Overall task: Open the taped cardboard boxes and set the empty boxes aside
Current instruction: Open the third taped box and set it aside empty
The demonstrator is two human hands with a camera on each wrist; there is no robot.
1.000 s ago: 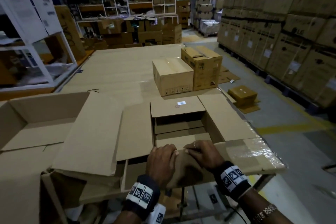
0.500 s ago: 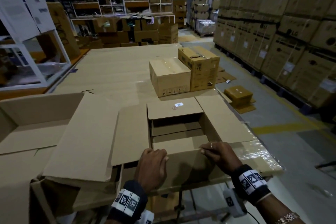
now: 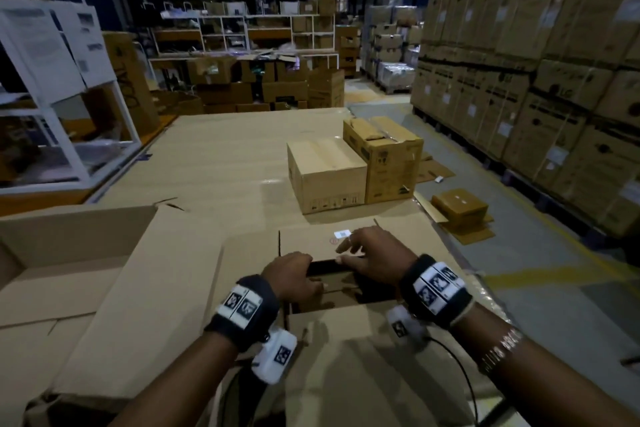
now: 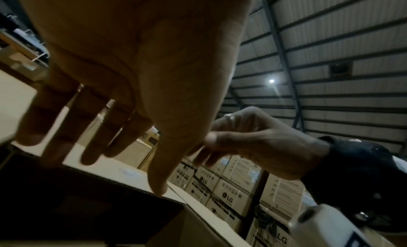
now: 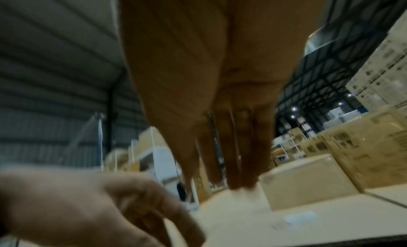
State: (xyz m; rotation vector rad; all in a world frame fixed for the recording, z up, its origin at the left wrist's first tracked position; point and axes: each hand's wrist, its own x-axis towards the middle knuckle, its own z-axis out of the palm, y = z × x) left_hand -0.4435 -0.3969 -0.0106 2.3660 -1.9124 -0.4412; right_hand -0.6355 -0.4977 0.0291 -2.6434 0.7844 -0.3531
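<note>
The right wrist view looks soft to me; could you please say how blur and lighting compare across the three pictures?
Right wrist view: heavy motion blur smears the right hand and left hand. Left wrist view: sharper, though the fingertips blur and the open brown cardboard box interior is near black. Head view: dim warehouse, edges bowed by the wide lens, glare on the closed brown taped box.

I see a white shelf unit (image 3: 65, 107) with papers taped on it off the counter's left edge. Beyond the far edge, white racking (image 3: 242, 31) holds clutter. To the right, a wall of stacked LG cartons (image 3: 540, 73) stands on pallets beside grey floor (image 3: 540, 291) marked with a yellow line (image 3: 554, 276). Overhead I see a corrugated roof (image 4: 330, 42).
</note>
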